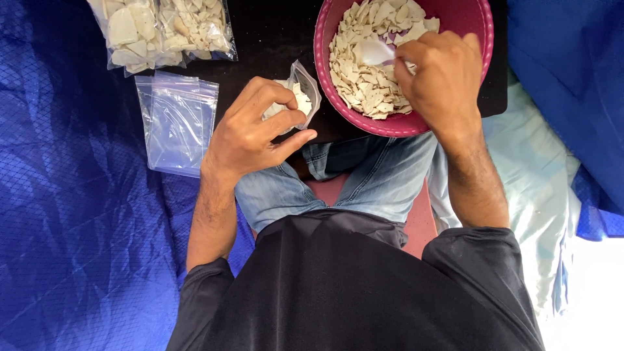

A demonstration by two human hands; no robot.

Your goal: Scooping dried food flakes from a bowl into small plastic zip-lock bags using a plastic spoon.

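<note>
1. Left hand [250,133] first: it's curled round a small clear plastic bag [300,97], thumb and fingers pinching the bag's side so the mouth gapes upward. So it's closed on the bag, not clenched tight.
2. That bag looks about a third to half full of pale, off-white flat chips [302,103], broken into irregular shards. The plastic is see-through with a slight sheen, and it's crumpled where the fingers squeeze it.
3. Right hand [439,78] is wrapped around the handle of a white spoon [376,52]. From where I'm watching, the handle is hidden inside the fist, and only the bowl of the spoon shows, poking out toward the left hand.
4. Under the right hand sits a round magenta bowl [323,39] heaped with the same pale chips. The spoon's bowl lies right on top of the pile.
5. Just outside the left hand, flat on the blue sheet [78,214], is an empty clear zip bag [175,123].
6. Beyond that empty one, farther from the left hand, are two filled bags [162,29] of chips lying side by side and touching.
7. Both hands hover above my denim-covered knees [364,172].
</note>
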